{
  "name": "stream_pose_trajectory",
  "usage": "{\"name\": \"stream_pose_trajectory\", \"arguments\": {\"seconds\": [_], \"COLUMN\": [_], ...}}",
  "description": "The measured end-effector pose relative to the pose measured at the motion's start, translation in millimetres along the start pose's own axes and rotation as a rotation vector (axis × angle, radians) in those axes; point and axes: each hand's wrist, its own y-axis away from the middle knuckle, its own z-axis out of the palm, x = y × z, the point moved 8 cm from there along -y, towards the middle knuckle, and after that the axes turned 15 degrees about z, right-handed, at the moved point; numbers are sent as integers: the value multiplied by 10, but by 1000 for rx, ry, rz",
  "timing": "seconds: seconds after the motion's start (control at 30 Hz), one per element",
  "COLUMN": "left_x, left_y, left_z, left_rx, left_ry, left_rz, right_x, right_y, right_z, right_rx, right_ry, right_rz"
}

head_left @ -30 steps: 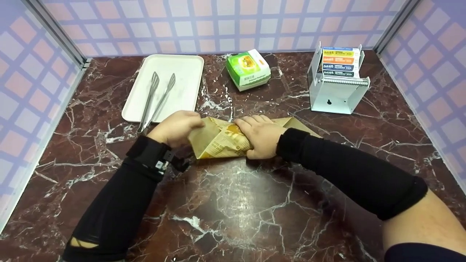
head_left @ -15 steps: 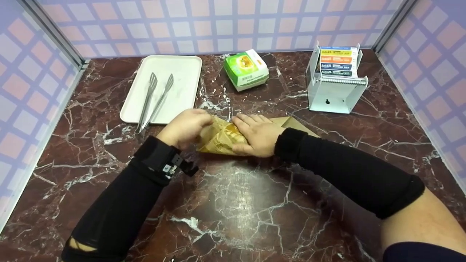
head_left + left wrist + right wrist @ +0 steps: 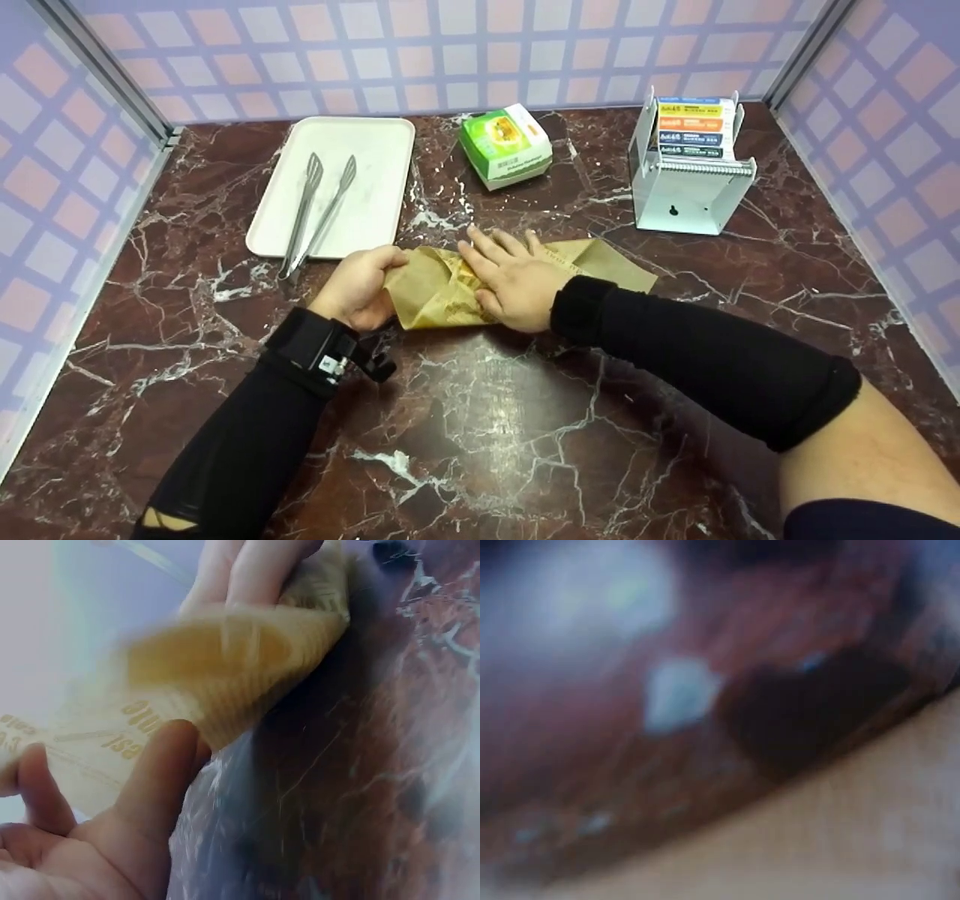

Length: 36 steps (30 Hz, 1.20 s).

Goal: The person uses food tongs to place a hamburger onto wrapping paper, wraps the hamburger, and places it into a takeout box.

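A printed brown food wrapping paper (image 3: 424,289) lies folded across a bulging middle, its ends flaring out to both sides. Something yellow shows through at the bulge; its kind is hidden. My left hand (image 3: 358,289) pinches the paper's left end, and in the left wrist view the thumb (image 3: 161,776) lies against the printed sheet (image 3: 97,754). On top of the bulge my right hand (image 3: 514,285) presses with fingers spread and fairly straight. Two of its fingers show above the paper in the left wrist view. The right wrist view is badly blurred.
Behind my left hand stands a white tray (image 3: 382,157), with metal tongs (image 3: 304,217) lying on it, their joined end past its front edge. A green and white burger box (image 3: 506,146) sits at the back middle. A white holder (image 3: 694,199) with several coloured packs (image 3: 690,124) stands back right.
My left hand went in toward the middle, then drew back left, turning over so its palm shows; the paper's left end opened out again. My right hand slid slightly left, its fingers spreading.
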Motion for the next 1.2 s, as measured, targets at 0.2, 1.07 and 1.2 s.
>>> {"name": "stream_pose_trajectory", "arguments": {"seconds": [0.2, 1.07, 1.2], "left_x": [84, -221, -235], "left_y": [5, -134, -168], "left_z": [246, 853, 979], "left_rx": [49, -96, -69], "left_ry": [-103, -424, -710], "left_rz": [66, 160, 156], "right_x": [10, 37, -34], "right_y": [-29, -47, -32], "right_z": [73, -41, -86], "right_rx": [-31, -111, -35], "right_ry": [23, -152, -182], "right_rz": [26, -68, -184]}}
